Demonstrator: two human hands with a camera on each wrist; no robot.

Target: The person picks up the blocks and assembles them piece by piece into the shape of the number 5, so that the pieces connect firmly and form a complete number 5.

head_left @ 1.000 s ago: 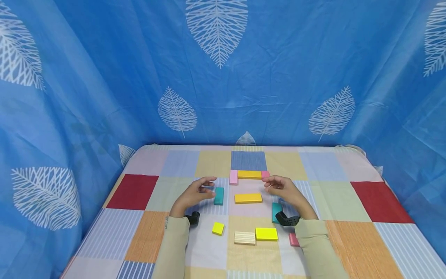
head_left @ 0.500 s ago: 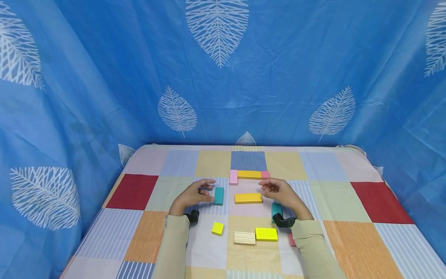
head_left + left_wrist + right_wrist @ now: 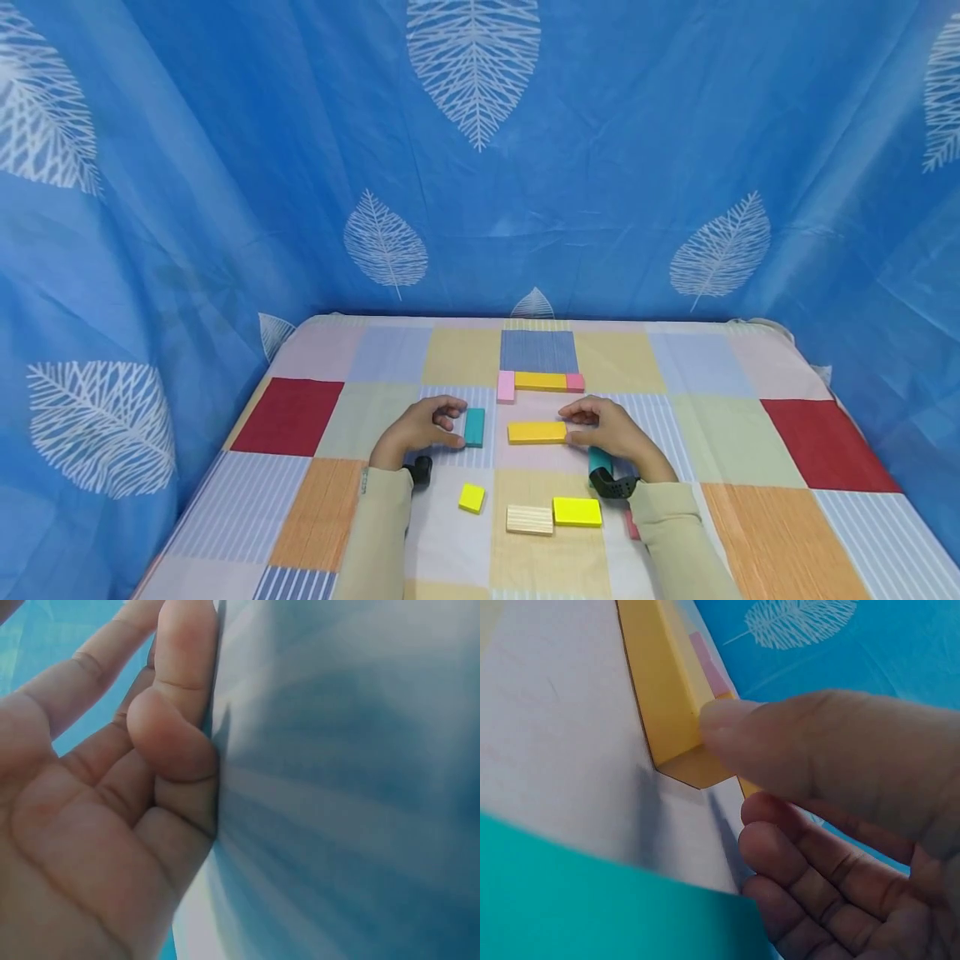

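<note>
My left hand (image 3: 422, 427) rests low over the cloth beside a teal block (image 3: 475, 427), fingers loosely bent. The left wrist view shows no block in this hand (image 3: 112, 780); some fingers lie against the cloth. At the right end of an orange-yellow block (image 3: 536, 432) is my right hand (image 3: 613, 432). Seen from the right wrist, its thumb (image 3: 780, 742) overlaps the end of that orange-yellow block (image 3: 656, 682), while the other fingers curl loosely apart from it; I cannot tell whether the thumb touches. A second teal block (image 3: 599, 463) lies partly hidden under the right wrist.
Farther back, a pink block (image 3: 506, 387), another orange-yellow block (image 3: 540, 382) and a rose block (image 3: 575, 382) form a row. Nearer lie a small yellow block (image 3: 472, 498), a striped wooden block (image 3: 529, 519), a bright yellow block (image 3: 577, 512) and a partly covered red block (image 3: 632, 525).
My right hand has moved left and lower, to the right end of the middle orange-yellow block. The left hand has shifted slightly, close beside the teal block. The blocks keep their arrangement.
</note>
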